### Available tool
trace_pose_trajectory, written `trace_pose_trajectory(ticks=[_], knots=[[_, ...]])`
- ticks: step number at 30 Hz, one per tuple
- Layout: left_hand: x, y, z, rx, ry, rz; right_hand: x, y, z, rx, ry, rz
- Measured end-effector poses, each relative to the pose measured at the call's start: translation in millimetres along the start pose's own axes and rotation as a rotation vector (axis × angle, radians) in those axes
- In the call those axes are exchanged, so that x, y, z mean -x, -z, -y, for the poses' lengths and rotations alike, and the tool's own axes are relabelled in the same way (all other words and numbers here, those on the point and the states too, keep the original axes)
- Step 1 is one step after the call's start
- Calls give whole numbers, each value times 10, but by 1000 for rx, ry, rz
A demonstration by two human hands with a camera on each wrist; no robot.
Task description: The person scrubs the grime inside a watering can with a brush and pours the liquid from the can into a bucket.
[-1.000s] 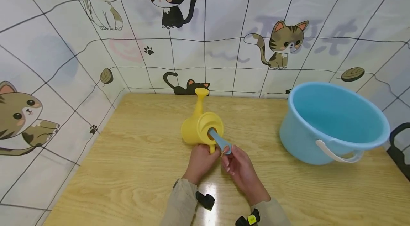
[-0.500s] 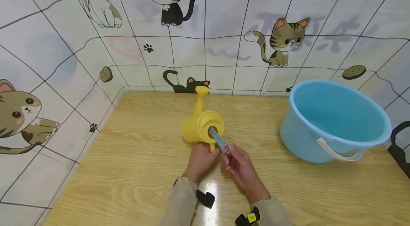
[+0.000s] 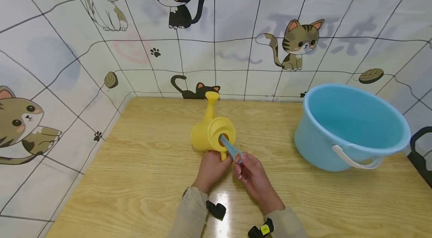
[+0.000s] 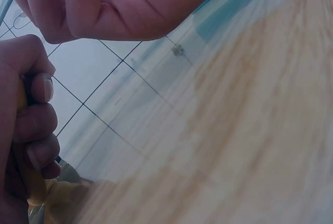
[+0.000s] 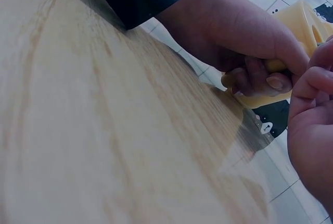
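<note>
A yellow watering can (image 3: 203, 136) stands in the middle of the table in the head view, its spout pointing to the back wall. My left hand (image 3: 210, 170) grips its handle from the near side; in the left wrist view the fingers (image 4: 37, 122) curl round the yellow handle. With thumb and fingers, my right hand (image 3: 255, 178) pinches the near end of a light blue plastic stick (image 3: 230, 148). It widens toward my fingers, and its far end is hidden inside the can's round opening. The right wrist view shows the can (image 5: 291, 18) partly behind both hands.
A large light blue bucket (image 3: 308, 144) with a white handle (image 3: 351, 160) stands on the right of the wooden table (image 3: 141, 178). A cat-print sheet (image 3: 236, 54) hangs behind and at the left. Something black (image 3: 420, 155) shows at the right edge.
</note>
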State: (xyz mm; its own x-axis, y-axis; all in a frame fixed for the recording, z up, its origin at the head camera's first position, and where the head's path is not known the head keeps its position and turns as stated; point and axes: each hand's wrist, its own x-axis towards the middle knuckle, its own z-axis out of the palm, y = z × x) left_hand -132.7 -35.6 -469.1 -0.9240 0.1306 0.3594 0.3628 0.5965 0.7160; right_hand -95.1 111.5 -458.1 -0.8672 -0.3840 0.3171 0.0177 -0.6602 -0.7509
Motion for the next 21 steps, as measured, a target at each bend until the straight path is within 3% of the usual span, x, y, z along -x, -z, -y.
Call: trace_pose_trajectory(ticks=[21], knots=[[-11, -11, 33, 8, -23, -22, -7, -7, 9, 7, -5, -14]])
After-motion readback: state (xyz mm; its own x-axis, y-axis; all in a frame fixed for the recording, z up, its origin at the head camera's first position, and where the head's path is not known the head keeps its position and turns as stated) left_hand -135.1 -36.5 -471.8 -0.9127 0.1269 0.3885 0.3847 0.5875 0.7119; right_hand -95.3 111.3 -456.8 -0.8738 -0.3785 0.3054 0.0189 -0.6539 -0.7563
